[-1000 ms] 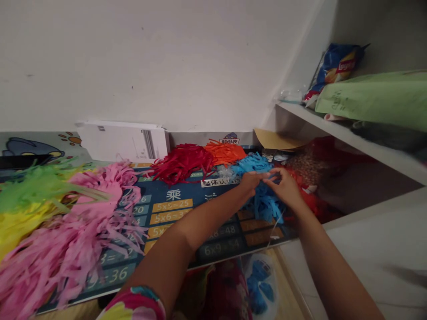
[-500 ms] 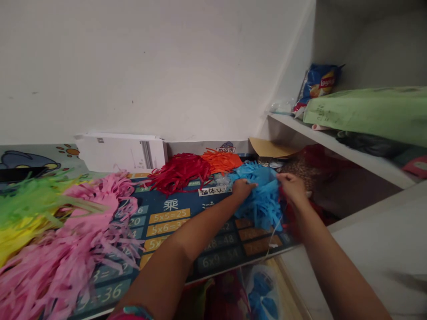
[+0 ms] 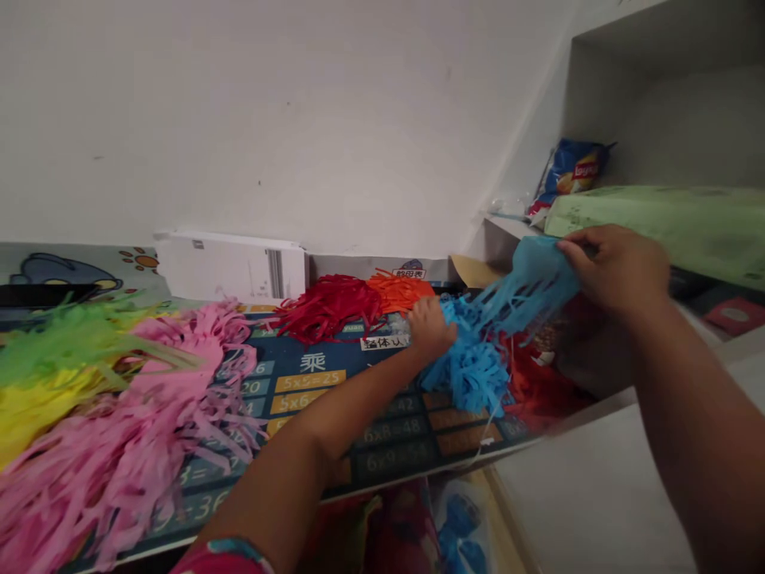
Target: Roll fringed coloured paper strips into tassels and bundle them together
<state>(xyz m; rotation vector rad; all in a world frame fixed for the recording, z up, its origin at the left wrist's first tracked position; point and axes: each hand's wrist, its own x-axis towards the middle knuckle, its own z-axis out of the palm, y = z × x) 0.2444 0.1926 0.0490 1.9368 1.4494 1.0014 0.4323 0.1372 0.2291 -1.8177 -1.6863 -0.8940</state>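
A heap of blue fringed paper strips [image 3: 475,371] lies on a dark blue multiplication-table mat [image 3: 311,383]. My left hand [image 3: 431,328] is closed and presses down on the left side of that heap. My right hand [image 3: 618,267] is raised to the right, pinching one blue fringed piece [image 3: 529,279] whose strips trail down towards the heap. Red strips [image 3: 328,307] and orange strips [image 3: 398,288] lie just behind my left hand.
Pink fringe [image 3: 119,454], yellow fringe [image 3: 27,410] and green fringe [image 3: 65,339] cover the mat's left side. A white box [image 3: 230,267] stands against the wall. To the right, a shelf [image 3: 508,227] holds a crisp bag [image 3: 574,169] and a green bag [image 3: 669,219].
My right hand has lifted up and to the right, pulling a blue fringed piece off the heap. The left hand stays on the blue heap. The camera has tilted a little.
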